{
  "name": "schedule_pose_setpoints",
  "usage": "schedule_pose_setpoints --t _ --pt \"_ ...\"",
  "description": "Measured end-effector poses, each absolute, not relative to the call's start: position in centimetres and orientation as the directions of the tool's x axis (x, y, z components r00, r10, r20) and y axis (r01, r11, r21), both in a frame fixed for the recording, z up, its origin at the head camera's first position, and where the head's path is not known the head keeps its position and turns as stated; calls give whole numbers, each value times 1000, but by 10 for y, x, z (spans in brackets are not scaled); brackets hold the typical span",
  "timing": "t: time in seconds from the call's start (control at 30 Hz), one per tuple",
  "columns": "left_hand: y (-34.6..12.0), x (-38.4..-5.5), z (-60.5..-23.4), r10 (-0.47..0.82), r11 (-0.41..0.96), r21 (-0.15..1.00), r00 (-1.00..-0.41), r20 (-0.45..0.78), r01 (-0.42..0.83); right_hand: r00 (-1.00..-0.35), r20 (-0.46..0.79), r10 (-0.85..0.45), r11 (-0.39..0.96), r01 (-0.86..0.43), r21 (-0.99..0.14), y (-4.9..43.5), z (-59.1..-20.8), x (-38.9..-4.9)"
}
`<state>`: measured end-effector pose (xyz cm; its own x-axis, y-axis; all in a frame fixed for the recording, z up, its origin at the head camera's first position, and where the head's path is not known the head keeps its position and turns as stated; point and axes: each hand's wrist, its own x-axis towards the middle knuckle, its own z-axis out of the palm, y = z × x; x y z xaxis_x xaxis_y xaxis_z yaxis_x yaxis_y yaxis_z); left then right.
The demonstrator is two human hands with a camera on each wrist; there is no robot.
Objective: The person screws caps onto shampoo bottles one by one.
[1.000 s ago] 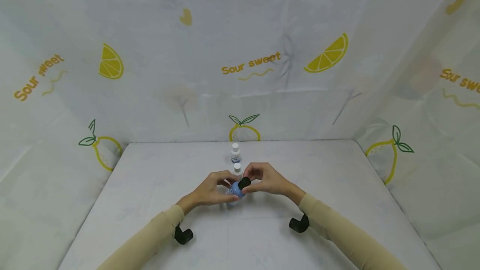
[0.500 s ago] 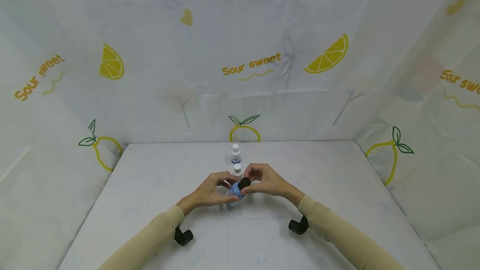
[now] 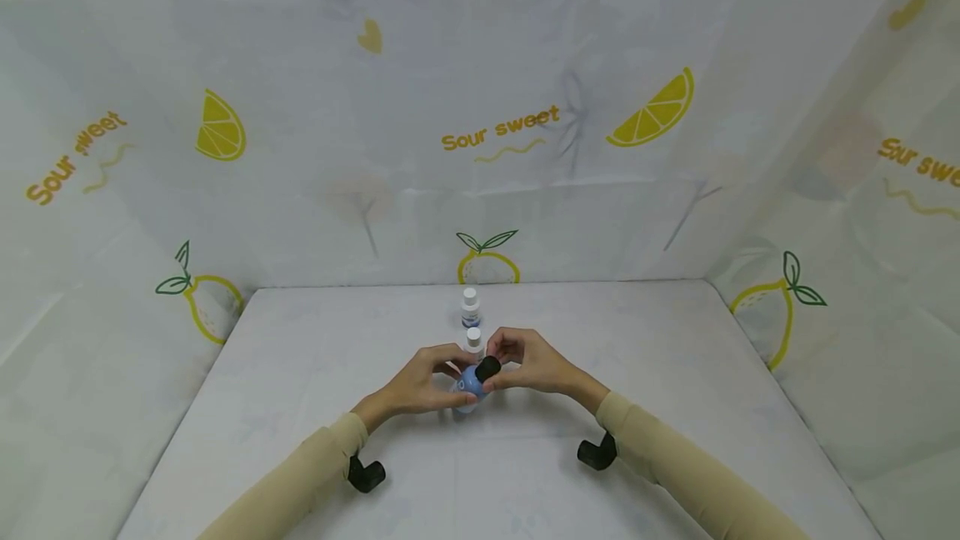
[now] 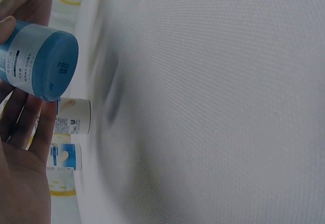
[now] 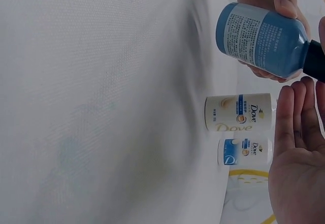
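Observation:
A blue bottle [image 3: 472,382] with a pale printed label and a black cap [image 3: 488,368] is tilted, its top leaning right in the head view. My left hand [image 3: 427,377] grips the bottle's body, with the thumb on the near side. At the cap is my right hand [image 3: 536,363], pinching it between thumb and fingers. In the right wrist view the cap is partly cut off by the frame edge. The left wrist view shows the bottle's base [image 4: 60,67], which appears raised off the table.
Two white Dove bottles with white caps stand behind the hands, the nearer one [image 3: 474,343] close to my fingers and the farther one [image 3: 470,313] with a blue lower label. A white cloth covers the table [image 3: 315,332], and a lemon-print curtain [image 3: 300,232] hangs behind.

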<state>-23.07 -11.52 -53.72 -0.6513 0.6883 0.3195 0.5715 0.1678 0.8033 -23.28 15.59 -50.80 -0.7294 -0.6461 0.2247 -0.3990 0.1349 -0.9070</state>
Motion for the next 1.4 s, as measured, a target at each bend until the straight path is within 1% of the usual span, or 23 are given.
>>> schedule_pose_setpoints --t 0.1,0.2,0.3,0.53,0.63,0.8,0.87,1.13,1.4 --pt "-116 -231 -539 688 163 793 -644 335 587 -728 225 -648 134 -400 -907 157 -508 -233" --pt "-116 -231 -540 685 170 798 -652 326 578 -724 229 -651 126 -400 -908 158 -508 -232" --pt "-116 -230 -540 688 168 795 -647 329 583 -716 239 -656 106 -400 -910 159 -508 -232" --pt "-116 -229 -539 688 179 807 -658 306 562 -696 224 -682 52 -352 -935 163 -505 -234" --pt "-116 -229 -539 689 180 805 -656 307 565 -671 214 -710 26 -329 -944 165 -504 -236" --pt "-117 -230 -540 689 185 802 -657 307 569 -602 240 -762 -27 -340 -940 167 -502 -239" --pt "-117 -230 -539 689 186 801 -657 306 569 -588 244 -771 -29 -350 -936 167 -501 -239" --pt "-117 -231 -539 696 172 799 -645 315 576 -581 227 -782 -19 -342 -940 167 -498 -240" --pt "-117 -231 -537 701 174 799 -642 311 576 -601 223 -767 -15 -331 -944 165 -497 -239"
